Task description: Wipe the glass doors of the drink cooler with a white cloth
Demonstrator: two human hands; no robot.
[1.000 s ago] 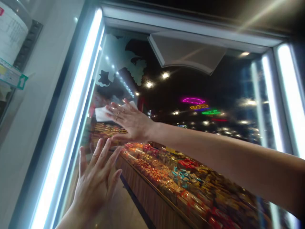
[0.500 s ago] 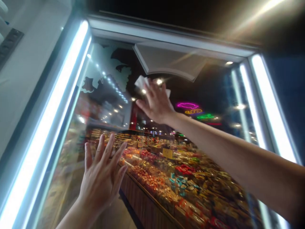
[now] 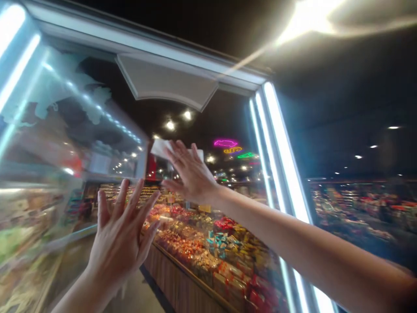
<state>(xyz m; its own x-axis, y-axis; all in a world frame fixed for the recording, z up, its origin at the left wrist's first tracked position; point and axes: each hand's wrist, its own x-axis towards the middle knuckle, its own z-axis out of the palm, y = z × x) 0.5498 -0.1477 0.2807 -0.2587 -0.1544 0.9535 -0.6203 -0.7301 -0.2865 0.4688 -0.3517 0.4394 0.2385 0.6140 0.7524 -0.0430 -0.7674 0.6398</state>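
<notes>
A large glass pane [image 3: 224, 117] stands in front of me, lit by bright tubes at its sides. My left hand [image 3: 117, 239] is raised with the fingers spread, holding nothing; its palm faces the pane. Farther up and to the right, my right hand [image 3: 195, 174] holds a white cloth [image 3: 159, 148] flat against the glass. The cloth sticks out past the fingertips on the left and at the upper right; the palm hides its middle. Whether the left palm touches the glass I cannot tell.
A white curved panel [image 3: 166, 82] is at the top of the pane, below the frame [image 3: 146, 41]. Light tubes [image 3: 286, 152] run down the right edge. Beyond or mirrored in the glass are bins of wrapped goods [image 3: 195, 243] and neon signs [image 3: 225, 143].
The view has turned to the right. My right hand has slid the cloth downward over the glass, away from the white panel. My left hand stays raised and spread.
</notes>
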